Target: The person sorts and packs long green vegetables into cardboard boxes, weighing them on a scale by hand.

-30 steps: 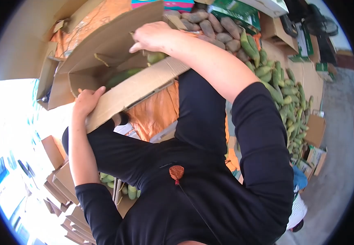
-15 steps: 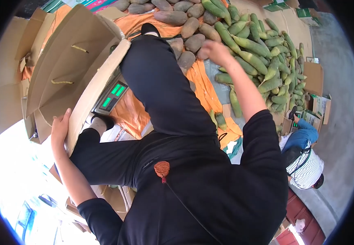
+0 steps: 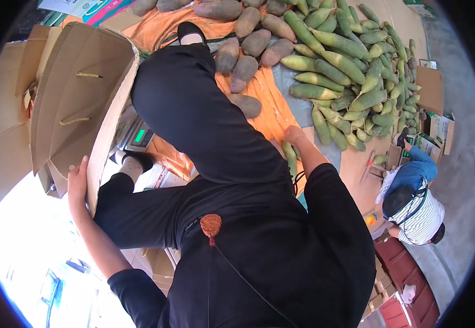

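Note:
My left hand [image 3: 77, 185] grips the near edge of an open cardboard box [image 3: 111, 123], thumb and fingers against its wall. Two cord loops show on the box's inner side. Beside my right thigh is my right hand [image 3: 295, 135], low over the orange cloth [image 3: 273, 106]. Its fingers are partly hidden, and I cannot make out whether they hold anything. A reddish-brown patch shows next to them, partly behind my leg. Close below that hand lie green radishes [image 3: 290, 156]. Dark reddish-skinned radishes [image 3: 244, 74] lie loose on the cloth farther forward.
A large pile of green radishes [image 3: 358, 71] spreads to the right. A scale [image 3: 139, 136] with a lit green display stands beside the box, partly covered. My legs straddle this area. Another person [image 3: 412, 208] bends down at the far right, near more cardboard boxes [image 3: 432, 90].
My right hand has come back from the dark radishes toward my thigh. My left hand stays on the box edge. The view has shifted, and less of the scale's display shows.

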A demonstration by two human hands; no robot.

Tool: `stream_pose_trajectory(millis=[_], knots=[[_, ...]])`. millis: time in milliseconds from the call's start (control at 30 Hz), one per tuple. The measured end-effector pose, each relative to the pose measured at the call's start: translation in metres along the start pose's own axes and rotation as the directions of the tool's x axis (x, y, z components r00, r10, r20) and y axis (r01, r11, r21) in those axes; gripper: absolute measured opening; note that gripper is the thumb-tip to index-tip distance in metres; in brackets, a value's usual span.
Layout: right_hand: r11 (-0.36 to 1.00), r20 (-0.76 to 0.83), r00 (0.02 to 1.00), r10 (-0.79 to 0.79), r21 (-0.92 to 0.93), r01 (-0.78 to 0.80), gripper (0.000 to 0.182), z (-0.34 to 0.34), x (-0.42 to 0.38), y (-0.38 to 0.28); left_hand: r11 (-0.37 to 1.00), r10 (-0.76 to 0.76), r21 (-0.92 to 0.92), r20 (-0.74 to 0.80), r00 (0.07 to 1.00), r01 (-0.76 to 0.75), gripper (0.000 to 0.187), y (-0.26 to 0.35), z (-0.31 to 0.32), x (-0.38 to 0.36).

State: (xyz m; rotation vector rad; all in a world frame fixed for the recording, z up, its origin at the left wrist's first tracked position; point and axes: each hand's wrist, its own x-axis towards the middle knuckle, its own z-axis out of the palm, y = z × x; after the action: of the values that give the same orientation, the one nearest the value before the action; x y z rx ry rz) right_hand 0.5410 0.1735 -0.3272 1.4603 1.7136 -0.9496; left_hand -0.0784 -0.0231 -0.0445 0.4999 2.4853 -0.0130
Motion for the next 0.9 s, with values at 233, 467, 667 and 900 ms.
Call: stream_pose_trajectory(millis=[233, 467, 667, 900], knots=[[0.955, 0.028, 0.967, 0.254, 0.151, -0.255, 0.059, 0.037, -0.01, 0.014, 0.999, -0.037, -0.029, 0.011, 0.999, 0.037, 0.061, 0.007, -0.003, -0.005], [0.99, -0.049, 0.99, 0.134, -0.044, -0.136, 0.048, 0.034, -0.024, 0.002, 0.997, -0.046, -0.06, 0.002, 0.999, 0.046, 0.057, 0.019, -0.003, -0.015], [0.998, -0.217, 0.974, 0.065, 0.034, -0.059, 0.028, 0.04, -0.024, 0.011, 0.99, -0.044, -0.13, 0.044, 0.998, 0.05, 0.056, 0.019, -0.006, -0.018], [0.965, -0.376, 0.924, -0.077, 0.205, 0.164, 0.023, -0.034, -0.036, 0.007, 0.996, 0.002, -0.089, 0.047, 0.999, 0.002, 0.057, 0.021, -0.01, -0.021]])
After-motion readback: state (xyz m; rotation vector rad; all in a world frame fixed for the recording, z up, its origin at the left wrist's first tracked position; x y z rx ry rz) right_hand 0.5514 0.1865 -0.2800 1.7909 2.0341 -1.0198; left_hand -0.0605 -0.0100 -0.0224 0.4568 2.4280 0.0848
